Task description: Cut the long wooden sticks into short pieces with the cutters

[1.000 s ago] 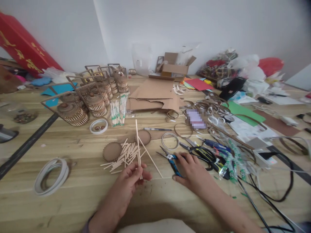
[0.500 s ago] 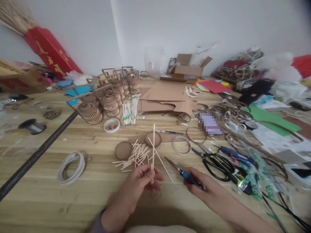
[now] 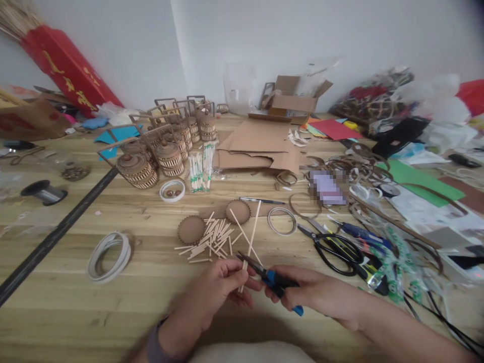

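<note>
My left hand [image 3: 229, 282] pinches a thin wooden stick [image 3: 254, 229] between thumb and fingers, with a short piece beside its lower end. The long stick leans to the right at its top. In my right hand [image 3: 298, 287] are long-nose pliers [image 3: 273, 280] with blue and black handles; their jaws lie across the stick just above my left thumb. Just beyond, a loose pile of cut sticks [image 3: 215, 239] is spread on the table, touching or close to two round brown discs with notched rims, the left disc [image 3: 191, 230] and the right disc [image 3: 238, 212].
Black-handled scissors [image 3: 338, 254] lie to the right, near a blue screwdriver-like tool [image 3: 359, 234]. White strip coils [image 3: 109, 256] sit at left. Behind are small lidded woven baskets [image 3: 170, 159], wrapped stick packs [image 3: 201, 169], cardboard [image 3: 260, 138] and a purple phone-like object [image 3: 327, 187].
My right hand has moved left, bringing the pliers' jaws onto the stick. The stick, upright before, has tilted to the right, and my left hand has shifted slightly right.
</note>
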Demonstrator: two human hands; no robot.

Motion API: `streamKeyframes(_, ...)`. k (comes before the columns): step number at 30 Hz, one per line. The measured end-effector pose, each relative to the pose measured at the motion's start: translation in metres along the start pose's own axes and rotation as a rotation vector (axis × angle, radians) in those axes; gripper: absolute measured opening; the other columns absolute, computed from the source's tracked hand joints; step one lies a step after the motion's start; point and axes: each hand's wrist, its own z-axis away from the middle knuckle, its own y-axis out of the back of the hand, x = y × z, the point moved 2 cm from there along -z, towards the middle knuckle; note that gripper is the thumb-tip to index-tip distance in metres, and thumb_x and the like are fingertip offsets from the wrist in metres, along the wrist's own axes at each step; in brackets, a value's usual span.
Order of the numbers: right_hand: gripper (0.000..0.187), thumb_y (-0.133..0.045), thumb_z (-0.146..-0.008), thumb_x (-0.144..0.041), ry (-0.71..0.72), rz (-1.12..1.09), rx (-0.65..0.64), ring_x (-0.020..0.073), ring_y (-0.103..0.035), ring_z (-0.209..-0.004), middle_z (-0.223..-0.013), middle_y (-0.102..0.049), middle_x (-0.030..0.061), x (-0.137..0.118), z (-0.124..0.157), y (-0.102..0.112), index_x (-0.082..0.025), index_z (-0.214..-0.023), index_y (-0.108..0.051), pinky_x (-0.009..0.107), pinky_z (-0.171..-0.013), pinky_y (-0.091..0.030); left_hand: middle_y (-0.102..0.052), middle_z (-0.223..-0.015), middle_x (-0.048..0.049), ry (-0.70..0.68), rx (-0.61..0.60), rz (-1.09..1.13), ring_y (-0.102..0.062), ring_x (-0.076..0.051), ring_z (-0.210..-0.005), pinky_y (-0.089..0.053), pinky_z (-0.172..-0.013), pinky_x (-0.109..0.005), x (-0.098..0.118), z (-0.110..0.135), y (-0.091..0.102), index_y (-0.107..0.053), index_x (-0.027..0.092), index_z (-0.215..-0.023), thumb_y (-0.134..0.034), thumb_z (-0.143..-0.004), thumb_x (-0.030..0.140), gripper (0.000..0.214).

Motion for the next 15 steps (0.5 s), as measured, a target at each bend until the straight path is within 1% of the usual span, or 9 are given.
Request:
streamKeyframes(6, 0.028, -0.055, -0.056, -0.022, 0.039, 0.037, -0.022, 0.0155, -0.049, -0.079, -0.079, -0.055, -0.0018, -0.009, -0.004, -0.001, -0.019, -0.082, -0.062, 0.026, -0.070, -0.038, -0.073, -0.079, -0.0076, 0.038, -0.041, -0.029, -0.062, -0.013, -0.054, -0.043, -0.057, -0.025, 0.000, -0.001, -0.001, -0.065, 0.014, -0.085, -0.074, -0.066, 0.052, 0.044)
streamKeyframes(11, 0.024, -0.055, -0.059, -0.025, 0.045, 0.073, -0.054, 0.0151, -0.046, -0.077, -0.079, -0.053, -0.0020, -0.013, -0.004, -0.001, -0.019, -0.082, -0.060, 0.026, -0.068, -0.035, -0.073, -0.079, -0.0078, 0.058, -0.053, -0.027, -0.060, -0.013, -0.052, -0.043, -0.057, -0.026, 0.000, 0.000, -0.003, -0.066, 0.013, -0.086, -0.074, -0.065, 0.055, 0.048)
streamKeyframes(15, 0.025, -0.055, -0.059, -0.024, 0.064, 0.089, -0.077, 0.0148, -0.045, -0.076, -0.080, -0.052, -0.0022, -0.012, -0.006, 0.000, -0.019, -0.083, -0.059, 0.026, -0.067, -0.034, -0.073, -0.078, -0.0069, 0.066, -0.061, -0.039, -0.059, -0.012, -0.051, -0.043, -0.056, -0.026, 0.001, 0.001, -0.003, -0.067, 0.014, -0.085, -0.074, -0.064, 0.057, 0.049)
